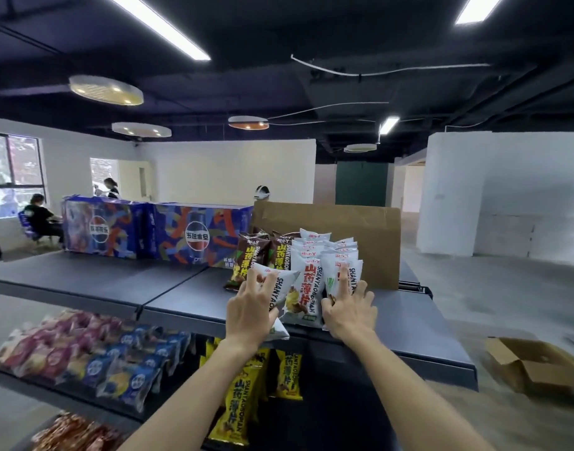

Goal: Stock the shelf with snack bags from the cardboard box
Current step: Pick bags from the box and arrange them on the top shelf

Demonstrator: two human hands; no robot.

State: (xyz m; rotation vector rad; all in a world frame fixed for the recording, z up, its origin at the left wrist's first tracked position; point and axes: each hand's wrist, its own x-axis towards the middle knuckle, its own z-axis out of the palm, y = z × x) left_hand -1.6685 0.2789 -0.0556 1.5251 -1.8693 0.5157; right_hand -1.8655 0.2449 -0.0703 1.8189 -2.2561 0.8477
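Note:
Several white snack bags with red lettering stand in rows on the dark top shelf, beside brown snack bags. My left hand grips a tilted white bag at the shelf's front edge. My right hand holds the right front white bag, index finger stretched up its face. An open cardboard box sits on the floor at the lower right.
A flat cardboard sheet stands behind the bags. Blue cola cartons line the shelf's far left. Lower shelves hold yellow bags, blue bags and pink bags. People sit and stand at the far left.

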